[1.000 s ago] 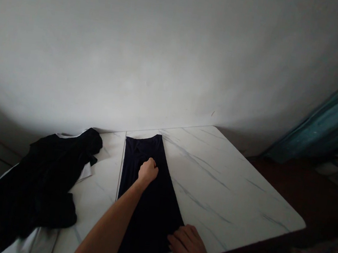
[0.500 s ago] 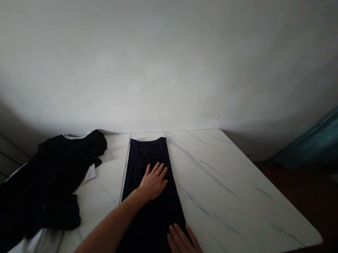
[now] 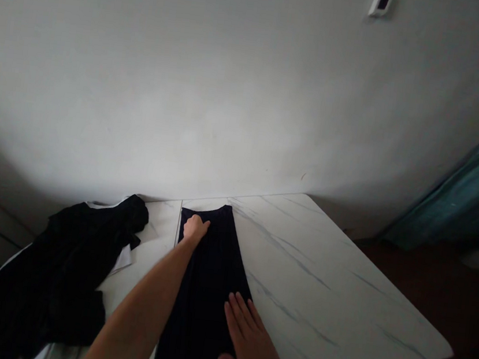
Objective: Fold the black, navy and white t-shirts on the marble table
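The dark navy cloth garment (image 3: 214, 275) lies on the white marbled tabletop (image 3: 300, 257), beneath the fingers of both hands. The left hand (image 3: 195, 229), earlier spread mid-garment, has moved to its far end on the tabletop, fingers curled closed; any pinch is unclear. The right hand's (image 3: 249, 335) fingers extend open, touching its right side.

My two bare arms reach forward, left hand far, right hand near.

From here I see my left arm stretched long and bare, its left hand (image 3: 195, 229) curled with the knuckles up and the thumb jutting to the right; the fingertips are tucked out of view. My right hand (image 3: 248, 338) lies lower and closer, palm down and flat, fingers straight and nearly together, thumb held apart, wrist angled in from the lower right.
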Demonstrator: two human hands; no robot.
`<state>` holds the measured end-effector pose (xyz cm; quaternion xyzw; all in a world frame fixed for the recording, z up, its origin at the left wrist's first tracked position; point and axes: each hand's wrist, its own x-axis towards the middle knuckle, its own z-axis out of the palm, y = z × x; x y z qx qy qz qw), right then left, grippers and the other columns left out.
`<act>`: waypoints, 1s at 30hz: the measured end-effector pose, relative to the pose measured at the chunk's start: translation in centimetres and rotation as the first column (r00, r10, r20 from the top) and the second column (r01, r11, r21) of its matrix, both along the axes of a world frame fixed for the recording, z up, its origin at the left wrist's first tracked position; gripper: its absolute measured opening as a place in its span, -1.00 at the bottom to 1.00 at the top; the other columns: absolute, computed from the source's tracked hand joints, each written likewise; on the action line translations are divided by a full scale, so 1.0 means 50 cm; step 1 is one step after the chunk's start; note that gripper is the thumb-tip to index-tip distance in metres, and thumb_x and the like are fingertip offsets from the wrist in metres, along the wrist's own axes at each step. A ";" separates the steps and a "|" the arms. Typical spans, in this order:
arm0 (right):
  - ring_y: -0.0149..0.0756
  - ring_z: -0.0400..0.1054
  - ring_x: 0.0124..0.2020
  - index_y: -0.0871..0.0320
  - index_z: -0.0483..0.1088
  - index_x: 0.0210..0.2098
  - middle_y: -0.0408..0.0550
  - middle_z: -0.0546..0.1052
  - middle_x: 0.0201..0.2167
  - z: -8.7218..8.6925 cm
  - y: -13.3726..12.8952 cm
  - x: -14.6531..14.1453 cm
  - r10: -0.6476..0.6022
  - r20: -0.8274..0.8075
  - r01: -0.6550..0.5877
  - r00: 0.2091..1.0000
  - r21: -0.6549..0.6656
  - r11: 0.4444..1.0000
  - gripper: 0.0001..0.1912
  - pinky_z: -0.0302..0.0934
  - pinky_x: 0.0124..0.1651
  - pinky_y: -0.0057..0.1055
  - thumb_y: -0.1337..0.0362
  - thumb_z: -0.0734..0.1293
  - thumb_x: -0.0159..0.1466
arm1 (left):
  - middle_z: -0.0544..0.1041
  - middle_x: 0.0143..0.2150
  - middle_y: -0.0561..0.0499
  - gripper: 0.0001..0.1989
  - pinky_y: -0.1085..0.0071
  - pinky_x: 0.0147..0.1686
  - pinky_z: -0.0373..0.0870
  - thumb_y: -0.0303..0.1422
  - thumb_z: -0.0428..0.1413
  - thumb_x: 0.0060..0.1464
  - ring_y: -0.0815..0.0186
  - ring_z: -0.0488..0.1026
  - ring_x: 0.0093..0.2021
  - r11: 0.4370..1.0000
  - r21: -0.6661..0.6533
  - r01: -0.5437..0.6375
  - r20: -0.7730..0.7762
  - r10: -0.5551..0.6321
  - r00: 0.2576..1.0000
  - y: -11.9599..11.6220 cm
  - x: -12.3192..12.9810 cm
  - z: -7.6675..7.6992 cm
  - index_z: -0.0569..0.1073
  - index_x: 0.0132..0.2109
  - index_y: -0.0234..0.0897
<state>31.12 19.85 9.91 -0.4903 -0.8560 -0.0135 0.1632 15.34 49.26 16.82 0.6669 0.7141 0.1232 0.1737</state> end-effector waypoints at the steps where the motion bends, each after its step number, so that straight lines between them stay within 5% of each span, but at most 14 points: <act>1: 0.11 -0.01 0.42 0.34 -0.25 0.47 0.30 0.04 0.42 -0.013 0.006 -0.005 -0.017 -0.002 0.017 1.000 0.005 1.000 -0.05 0.11 0.32 0.03 -0.13 0.19 0.37 | 0.59 -0.01 -0.36 -0.63 0.24 -0.06 0.42 -0.16 0.17 0.13 -0.04 0.53 0.05 1.000 -0.017 -0.012 0.006 0.012 1.000 0.009 0.001 -0.001 0.51 -0.08 -0.40; 9: 0.16 0.12 0.36 0.27 -0.17 0.48 0.32 0.13 0.38 -0.117 0.024 -0.007 -0.056 -0.010 0.057 0.998 0.113 0.992 0.05 0.14 0.27 0.00 -0.29 0.20 0.28 | 0.53 0.07 -0.33 -0.82 0.18 -0.01 0.38 -0.45 0.14 0.07 -0.06 0.45 0.14 1.000 0.003 0.010 0.074 -0.010 0.997 0.046 0.016 0.001 0.50 -0.13 -0.32; 16: 0.17 0.10 0.37 0.22 -0.15 0.48 0.27 0.13 0.39 -0.100 0.027 -0.002 -0.024 -0.017 0.025 1.000 0.087 0.996 0.01 0.11 0.27 0.01 -0.28 0.20 0.29 | 0.56 -0.05 -0.14 -0.74 0.44 -0.26 0.42 -0.33 0.02 0.26 0.26 0.54 -0.13 1.000 -0.003 0.003 0.337 -0.002 0.941 0.082 0.022 -0.007 0.33 0.06 -0.29; 20: 0.17 0.13 0.35 0.20 -0.09 0.47 0.28 0.16 0.38 -0.093 0.022 0.001 -0.023 -0.014 0.023 1.000 0.041 0.999 -0.03 0.13 0.26 0.01 -0.26 0.20 0.30 | 0.55 -0.18 -0.10 -0.58 0.51 -0.45 0.37 -0.37 0.20 0.12 0.34 0.50 -0.34 0.990 -0.138 -0.001 0.466 0.066 0.882 0.069 0.017 -0.025 0.29 0.08 -0.38; 23: 0.17 0.13 0.35 0.17 -0.04 0.46 0.28 0.19 0.37 -0.067 0.016 0.000 -0.013 -0.037 0.011 0.999 -0.054 0.998 -0.06 0.15 0.25 0.03 -0.26 0.21 0.30 | 0.52 -0.16 -0.08 -0.48 0.53 -0.45 0.36 -0.46 0.24 0.05 0.38 0.47 -0.35 0.986 -0.168 -0.002 0.542 0.094 0.835 0.064 0.014 -0.024 0.26 0.13 -0.35; 26: 0.09 0.15 0.35 0.12 0.02 0.44 0.22 0.20 0.38 0.003 0.045 0.000 -0.107 -0.138 0.085 0.985 -0.157 0.984 -0.17 0.16 0.25 -0.03 -0.17 0.24 0.34 | 0.51 -0.16 -0.06 -0.40 0.52 -0.43 0.39 -0.45 0.24 0.05 0.40 0.45 -0.37 0.981 -0.191 0.010 0.621 0.113 0.776 0.066 0.012 -0.016 0.21 0.20 -0.31; 30: -0.10 0.40 0.12 0.14 0.40 0.21 0.12 0.51 0.14 0.116 0.188 0.000 -0.254 -0.270 0.187 0.929 -0.250 0.950 -0.55 0.24 0.16 -0.22 0.10 0.26 0.40 | 0.49 -0.16 -0.06 -0.43 0.50 -0.39 0.42 -0.42 0.20 0.10 0.39 0.45 -0.34 0.973 -0.229 0.040 0.739 0.147 0.658 0.063 0.007 -0.012 0.21 0.22 -0.29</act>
